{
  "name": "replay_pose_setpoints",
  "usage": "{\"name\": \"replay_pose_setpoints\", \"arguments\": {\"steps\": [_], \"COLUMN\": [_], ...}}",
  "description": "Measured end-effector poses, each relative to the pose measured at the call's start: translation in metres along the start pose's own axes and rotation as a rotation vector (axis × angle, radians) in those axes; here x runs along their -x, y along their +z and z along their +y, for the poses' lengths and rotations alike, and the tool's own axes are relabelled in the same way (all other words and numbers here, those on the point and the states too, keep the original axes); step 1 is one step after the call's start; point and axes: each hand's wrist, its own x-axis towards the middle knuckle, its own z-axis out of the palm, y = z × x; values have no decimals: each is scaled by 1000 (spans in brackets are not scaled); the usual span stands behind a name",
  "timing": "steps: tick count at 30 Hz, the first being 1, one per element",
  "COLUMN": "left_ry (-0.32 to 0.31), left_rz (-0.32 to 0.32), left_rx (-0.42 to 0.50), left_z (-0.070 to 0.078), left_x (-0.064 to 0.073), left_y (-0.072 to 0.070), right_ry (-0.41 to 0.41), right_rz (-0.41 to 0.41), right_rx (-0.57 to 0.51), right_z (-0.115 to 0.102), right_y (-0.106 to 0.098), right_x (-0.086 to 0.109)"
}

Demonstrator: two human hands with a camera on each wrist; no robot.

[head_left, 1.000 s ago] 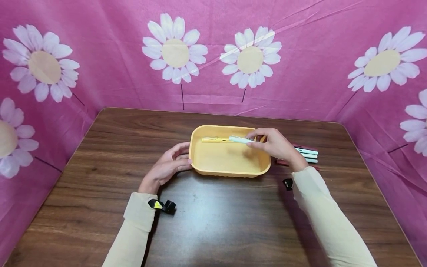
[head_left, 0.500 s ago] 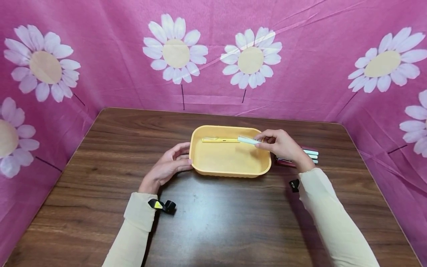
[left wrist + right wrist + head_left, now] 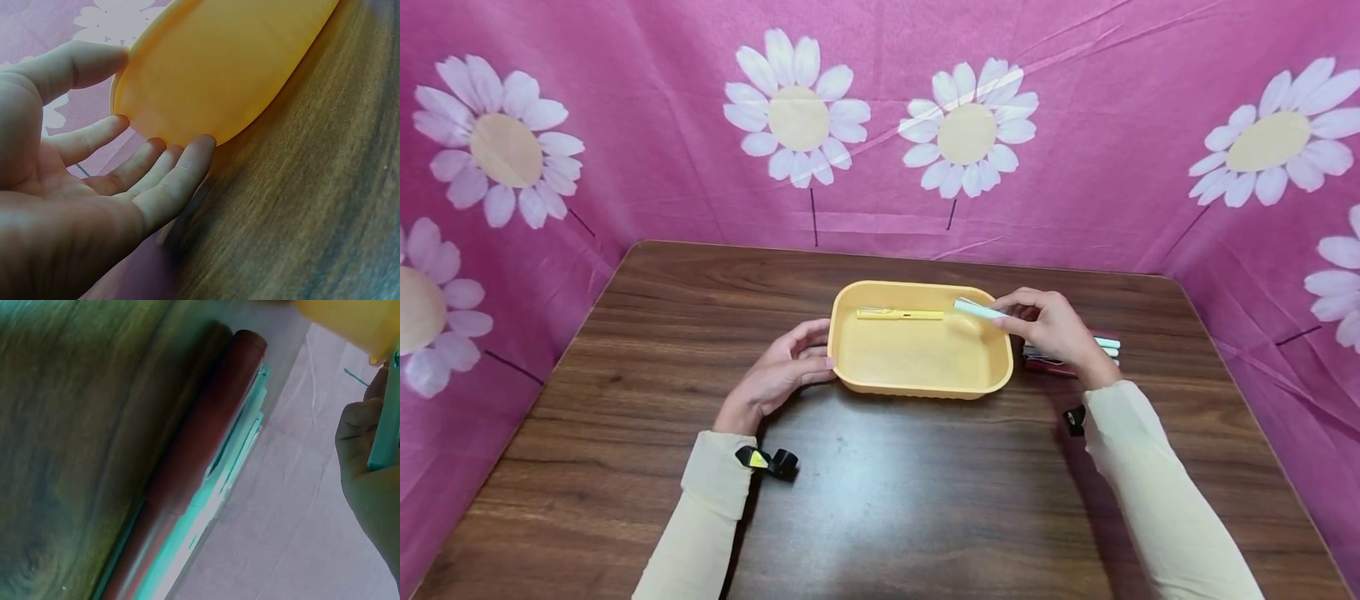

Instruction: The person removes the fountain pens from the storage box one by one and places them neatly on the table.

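Note:
A pale mint pen (image 3: pixel 976 309) is pinched between thumb and fingers of my right hand (image 3: pixel 1051 329), slanting over the right end of a yellow rectangular tray (image 3: pixel 921 390). In the right wrist view the held mint pen (image 3: pixel 386 425) shows at the right edge. Inside the tray, along its far side, lies a yellow pen (image 3: pixel 899 314) with a wire clip. My left hand (image 3: pixel 782 367) rests at the tray's left end. There, in the left wrist view, its extended fingertips (image 3: pixel 203 145) touch the outer wall and the thumb meets the rim.
Right of the tray, partly behind my right hand, several mint pens (image 3: pixel 1107 342) lie on the brown wooden table (image 3: pixel 865 500). A dark red pen (image 3: pixel 209 419) lies against them. Pink flowered cloth (image 3: pixel 880 150) surrounds the table at the back and sides.
My right hand has drawn the mint pen to the right, away from the yellow pen, towards the tray's right end. The left hand stays at the tray's left end.

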Motion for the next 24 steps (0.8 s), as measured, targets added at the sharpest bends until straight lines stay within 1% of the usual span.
{"name": "replay_pose_setpoints", "arguments": {"steps": [5,7,10,12,15,19,24], "left_ry": [-6,-4,2,4,4,4,3], "left_rz": [-2,-5,-12,-14,-14,-13,-7], "left_rx": [1,7,11,10,6,2,10], "left_z": [1,1,0,0,1,1,1], "left_x": [0,0,0,0,0,0,0], "left_y": [1,0,-1,-1,-1,0,0], "right_ry": [-2,-10,-24,-26,-36,-57,-38], "right_rz": [4,5,6,-4,-23,-38,-42], "right_rx": [11,20,21,16,10,9,1], "right_z": [1,-2,-14,-26,-36,-38,-39], "right_y": [-2,-3,-6,-8,-11,-14,-15], "right_x": [-1,-1,0,1,2,1,1]}}
